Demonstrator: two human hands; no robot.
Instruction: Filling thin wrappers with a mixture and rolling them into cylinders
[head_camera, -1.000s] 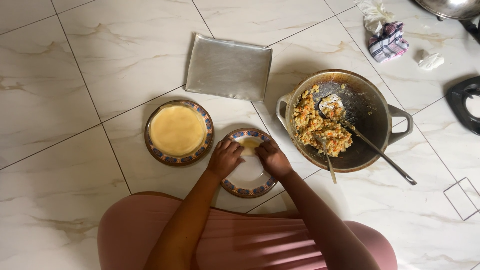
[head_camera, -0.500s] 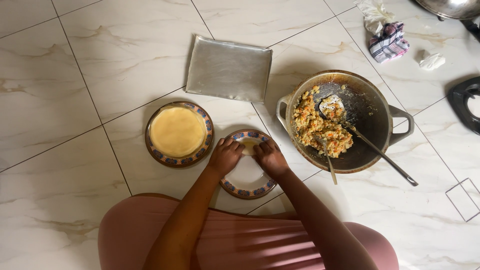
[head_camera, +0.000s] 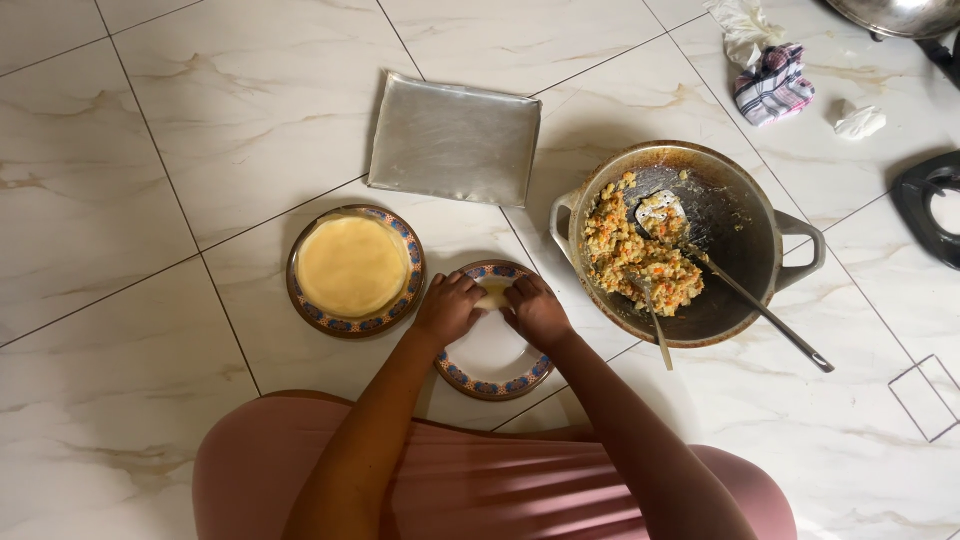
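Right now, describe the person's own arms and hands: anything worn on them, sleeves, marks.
Both forearms are bare, with no sleeves in view. The left hand and the right hand wear no gloves; no rings, watch or bracelets show. The fingers are too small to tell nail details. A pink garment covers the lap below.

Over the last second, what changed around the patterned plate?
Little. Left hand and right hand stayed on the pale yellow dough piece over the small white plate with patterned rim, fingers closing in slightly. Stack of round wrappers, flat metal tray, metal pan of filling: unmoved.
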